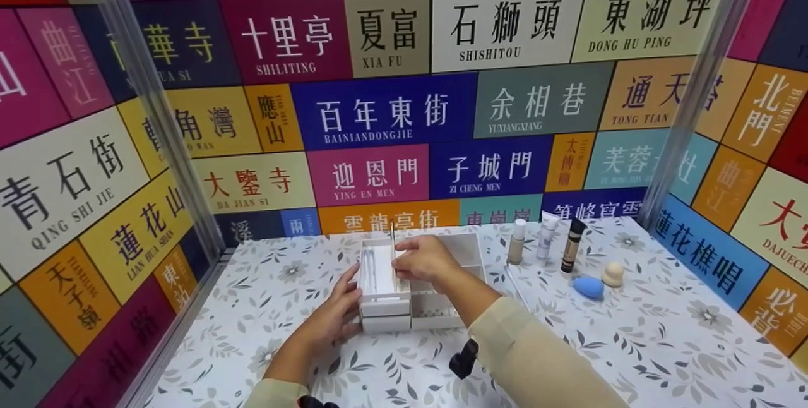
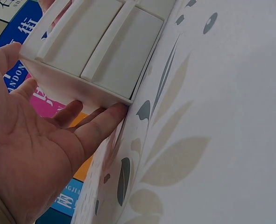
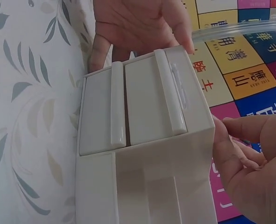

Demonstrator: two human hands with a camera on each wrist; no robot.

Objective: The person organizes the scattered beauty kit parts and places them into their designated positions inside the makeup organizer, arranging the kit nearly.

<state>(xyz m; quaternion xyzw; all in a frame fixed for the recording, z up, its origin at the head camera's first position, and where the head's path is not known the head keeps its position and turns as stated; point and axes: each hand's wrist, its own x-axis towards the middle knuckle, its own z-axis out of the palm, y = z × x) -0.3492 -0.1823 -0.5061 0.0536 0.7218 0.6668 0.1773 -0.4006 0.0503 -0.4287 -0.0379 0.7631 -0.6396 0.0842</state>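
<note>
A white desktop organizer with drawers (image 1: pixel 386 324) stands on the table, its top divided into compartments. My left hand (image 1: pixel 334 313) touches its left side with spread, mostly straight fingers; in the left wrist view, the fingertips (image 2: pixel 116 109) rest along that side wall. My right hand (image 1: pixel 426 263) is over the top, thumb and fingers pinching a slim upright stick (image 1: pixel 392 231) at the left compartment. Its kind is too small to tell. Inside that compartment lies a long, thin pale item (image 1: pixel 371 269). In the right wrist view my right hand (image 3: pixel 252 168) is beside the organizer's upper edge.
To the right stand a bottle with a white cap (image 1: pixel 517 244), a white tube (image 1: pixel 545 237) and a black-capped tube (image 1: pixel 572 247). Close by lie a blue makeup sponge (image 1: pixel 588 287) and a beige one (image 1: pixel 612 274). A thin white stick (image 1: pixel 517 285) lies right of the organizer. Sign-covered walls enclose the table.
</note>
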